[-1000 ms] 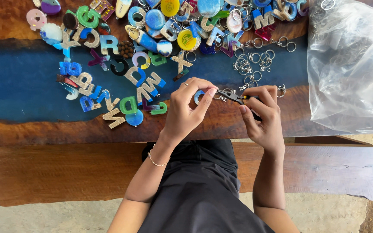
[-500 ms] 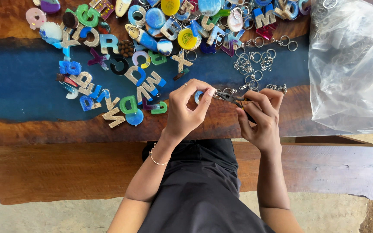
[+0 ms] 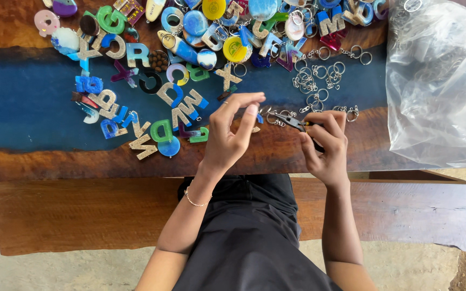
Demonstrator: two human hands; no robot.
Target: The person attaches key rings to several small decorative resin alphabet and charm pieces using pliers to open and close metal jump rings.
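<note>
We grip small dark pliers (image 3: 292, 123) in our right hand (image 3: 324, 143), while our left hand (image 3: 233, 129) pinches a small blue resin piece (image 3: 258, 117) with a metal key ring (image 3: 269, 116), just at the plier tips. At twelve o'clock on the wood-and-blue-resin table (image 3: 28, 108), most colourful resin letter charms (image 3: 179, 102) seem ringless beside loose silver key rings (image 3: 319, 73), so we judge much remains.

Clear crumpled plastic bag (image 3: 440, 81) on table's right end, beside key rings.

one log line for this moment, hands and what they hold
left hand: pinches small blue piece | right hand: grips pliers on key ring chain | resin letters on table
</note>
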